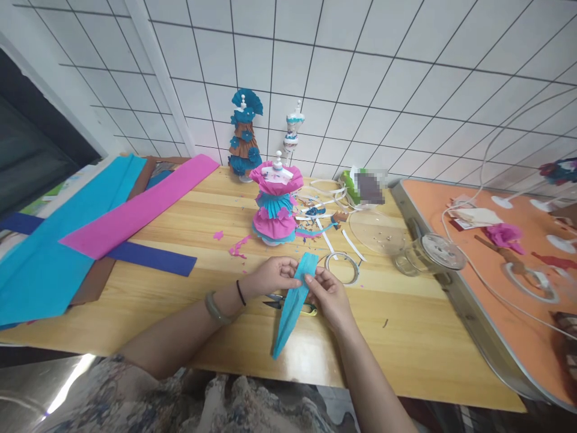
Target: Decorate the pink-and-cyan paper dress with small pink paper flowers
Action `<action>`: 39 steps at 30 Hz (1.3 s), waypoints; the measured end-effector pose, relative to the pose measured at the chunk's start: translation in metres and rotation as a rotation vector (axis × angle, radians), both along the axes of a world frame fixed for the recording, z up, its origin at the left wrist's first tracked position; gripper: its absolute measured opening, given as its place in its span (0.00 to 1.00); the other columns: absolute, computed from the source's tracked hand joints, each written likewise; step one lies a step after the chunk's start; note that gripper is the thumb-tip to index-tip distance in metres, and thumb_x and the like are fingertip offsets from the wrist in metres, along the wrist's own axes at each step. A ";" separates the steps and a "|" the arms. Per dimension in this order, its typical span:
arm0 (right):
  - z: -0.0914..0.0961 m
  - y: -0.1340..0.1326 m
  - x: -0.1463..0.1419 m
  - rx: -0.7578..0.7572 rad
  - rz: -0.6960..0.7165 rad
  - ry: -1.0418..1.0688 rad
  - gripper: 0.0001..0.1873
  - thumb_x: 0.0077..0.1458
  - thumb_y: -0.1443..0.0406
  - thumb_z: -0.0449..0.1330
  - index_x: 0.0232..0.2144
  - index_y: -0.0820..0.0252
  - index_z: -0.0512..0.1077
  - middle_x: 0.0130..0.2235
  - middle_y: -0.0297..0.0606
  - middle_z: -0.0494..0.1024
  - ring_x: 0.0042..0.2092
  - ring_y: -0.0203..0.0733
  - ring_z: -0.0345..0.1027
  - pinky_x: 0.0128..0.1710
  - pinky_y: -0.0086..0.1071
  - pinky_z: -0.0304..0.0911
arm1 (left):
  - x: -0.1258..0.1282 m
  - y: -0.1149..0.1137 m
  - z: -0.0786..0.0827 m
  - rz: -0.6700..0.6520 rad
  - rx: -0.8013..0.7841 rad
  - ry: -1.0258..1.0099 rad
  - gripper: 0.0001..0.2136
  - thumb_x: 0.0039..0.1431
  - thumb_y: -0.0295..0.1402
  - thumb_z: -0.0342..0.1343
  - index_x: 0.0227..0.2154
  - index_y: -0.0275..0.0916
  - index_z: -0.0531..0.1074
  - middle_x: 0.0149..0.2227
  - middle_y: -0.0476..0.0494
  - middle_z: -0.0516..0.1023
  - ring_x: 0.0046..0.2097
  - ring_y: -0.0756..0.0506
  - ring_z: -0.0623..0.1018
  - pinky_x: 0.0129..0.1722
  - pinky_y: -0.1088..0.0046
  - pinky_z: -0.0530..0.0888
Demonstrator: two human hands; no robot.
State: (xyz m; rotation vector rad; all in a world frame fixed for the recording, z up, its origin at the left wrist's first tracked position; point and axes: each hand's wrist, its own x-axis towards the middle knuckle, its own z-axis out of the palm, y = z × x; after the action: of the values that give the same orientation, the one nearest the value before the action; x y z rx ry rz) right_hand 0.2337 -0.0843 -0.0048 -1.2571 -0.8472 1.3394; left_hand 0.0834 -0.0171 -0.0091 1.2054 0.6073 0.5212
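A strip of turquoise crepe paper (293, 310) is stretched between my two hands near the table's front edge, its long tail hanging toward me. My left hand (274, 275) pinches its left side near the top. On the other side, my right hand (331, 294) grips it with the thumb laid on the paper. Scissors (310, 309) with yellow handles lie on the table beneath the strip, partly covered by it. Just beyond my hands stands a small dress form (276, 219) wearing ruffled pink and turquoise paper. A roll of tape (356, 273) rests beside my right hand.
Turquoise (58, 258), pink (144, 204) and dark blue paper (157, 258) lie at left. Two more dress forms, one teal and brown (244, 141), one mostly white (293, 129), stand by the wall. Paper scraps (311, 211), a glass jar (410, 258) and an orange table (455, 240) are right.
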 end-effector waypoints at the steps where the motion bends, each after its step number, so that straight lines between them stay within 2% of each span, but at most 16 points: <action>1: -0.001 0.000 0.000 0.000 0.002 -0.017 0.15 0.43 0.57 0.64 0.30 0.60 0.68 0.20 0.28 0.68 0.17 0.26 0.55 0.16 0.22 0.52 | 0.000 0.000 0.000 0.000 -0.003 -0.003 0.17 0.40 0.35 0.64 0.32 0.32 0.67 0.28 0.48 0.74 0.29 0.53 0.72 0.31 0.77 0.67; 4: -0.004 0.001 0.001 0.021 -0.065 -0.027 0.14 0.43 0.57 0.64 0.26 0.60 0.67 0.16 0.26 0.64 0.16 0.27 0.52 0.15 0.22 0.49 | 0.000 -0.002 -0.001 -0.037 -0.034 -0.006 0.19 0.40 0.36 0.64 0.33 0.33 0.65 0.26 0.49 0.74 0.27 0.53 0.72 0.30 0.77 0.67; 7: -0.005 0.002 0.005 0.048 -0.159 -0.022 0.13 0.44 0.57 0.63 0.26 0.60 0.67 0.17 0.25 0.64 0.17 0.27 0.52 0.16 0.23 0.49 | -0.002 -0.004 -0.002 -0.120 -0.037 0.010 0.21 0.40 0.36 0.64 0.36 0.33 0.64 0.26 0.48 0.73 0.28 0.53 0.73 0.30 0.77 0.68; 11: -0.004 0.004 0.011 0.055 -0.297 -0.004 0.13 0.43 0.58 0.64 0.27 0.60 0.68 0.21 0.29 0.68 0.21 0.30 0.58 0.21 0.25 0.56 | -0.003 -0.004 -0.003 -0.225 -0.036 0.043 0.23 0.39 0.35 0.65 0.38 0.33 0.65 0.28 0.48 0.73 0.29 0.53 0.73 0.30 0.76 0.68; 14: -0.004 0.004 0.012 0.052 -0.346 0.028 0.13 0.42 0.58 0.64 0.28 0.59 0.69 0.25 0.31 0.71 0.25 0.32 0.63 0.26 0.27 0.61 | -0.004 -0.004 -0.004 -0.249 -0.026 0.049 0.22 0.39 0.34 0.65 0.39 0.33 0.67 0.29 0.48 0.73 0.29 0.54 0.72 0.31 0.77 0.68; 16: -0.003 0.003 0.010 0.034 -0.304 0.051 0.15 0.41 0.57 0.65 0.31 0.58 0.69 0.27 0.32 0.73 0.26 0.34 0.66 0.28 0.29 0.63 | -0.004 -0.003 -0.004 -0.220 -0.022 0.031 0.20 0.39 0.34 0.65 0.37 0.33 0.67 0.29 0.48 0.73 0.29 0.54 0.72 0.31 0.77 0.68; 19: -0.002 0.001 0.006 0.003 -0.113 0.064 0.18 0.39 0.58 0.66 0.34 0.57 0.69 0.28 0.33 0.74 0.28 0.36 0.68 0.30 0.31 0.66 | -0.003 -0.002 -0.004 -0.137 -0.039 0.001 0.18 0.39 0.34 0.64 0.33 0.33 0.66 0.29 0.48 0.73 0.29 0.54 0.72 0.31 0.77 0.68; 22: -0.002 0.000 0.003 0.002 0.002 0.032 0.16 0.40 0.58 0.66 0.32 0.58 0.70 0.29 0.35 0.76 0.28 0.37 0.69 0.30 0.32 0.66 | -0.002 -0.002 -0.003 -0.104 -0.051 -0.012 0.17 0.40 0.33 0.64 0.32 0.33 0.66 0.28 0.49 0.72 0.28 0.55 0.71 0.31 0.78 0.68; 28: -0.003 0.000 0.003 0.013 -0.067 -0.012 0.12 0.41 0.58 0.65 0.26 0.59 0.70 0.25 0.32 0.74 0.24 0.34 0.66 0.26 0.28 0.64 | -0.001 0.001 -0.002 -0.045 0.016 0.028 0.14 0.42 0.33 0.63 0.32 0.32 0.69 0.25 0.50 0.73 0.26 0.55 0.70 0.29 0.79 0.66; 35: -0.007 0.000 0.003 0.033 -0.081 -0.027 0.13 0.43 0.56 0.63 0.26 0.59 0.70 0.23 0.31 0.72 0.23 0.33 0.64 0.25 0.29 0.64 | -0.003 0.001 -0.009 -0.135 -0.085 0.068 0.19 0.41 0.38 0.63 0.35 0.32 0.70 0.33 0.42 0.77 0.31 0.50 0.75 0.32 0.74 0.71; 39: -0.007 0.001 0.002 0.023 -0.081 -0.014 0.14 0.44 0.55 0.62 0.28 0.59 0.69 0.21 0.30 0.71 0.21 0.32 0.63 0.24 0.28 0.64 | -0.002 0.002 -0.010 -0.073 -0.084 0.092 0.19 0.39 0.38 0.64 0.34 0.31 0.70 0.32 0.41 0.77 0.30 0.49 0.75 0.32 0.73 0.71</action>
State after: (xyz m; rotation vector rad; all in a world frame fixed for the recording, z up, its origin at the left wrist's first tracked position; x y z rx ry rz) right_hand 0.2355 -0.0836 -0.0115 -1.2710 -0.8117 1.2543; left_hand 0.0809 -0.0155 -0.0194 1.1716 0.6548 0.3770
